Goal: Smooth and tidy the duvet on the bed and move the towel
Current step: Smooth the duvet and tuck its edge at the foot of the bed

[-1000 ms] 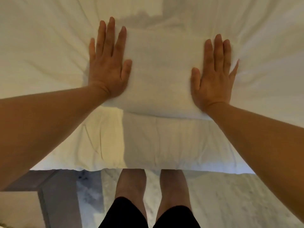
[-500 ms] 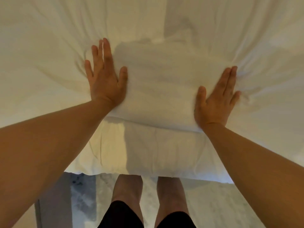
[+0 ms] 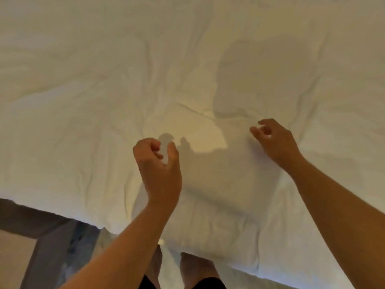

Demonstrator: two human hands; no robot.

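A white duvet covers the bed, rumpled with shallow creases. A folded white towel lies on it near the bed's front edge. My left hand hovers over the towel's left end, fingers loosely curled, holding nothing. Over the towel's far right corner, my right hand has its fingers loosely bent and holds nothing. Neither hand plainly touches the cloth.
The duvet's edge hangs in front of my bare legs. A dark wooden frame stands on the pale marble floor at the lower left.
Both hands have lifted off the towel; their flat, pressing fingers are now loosely curled. The view has shifted, showing more of the duvet beyond.
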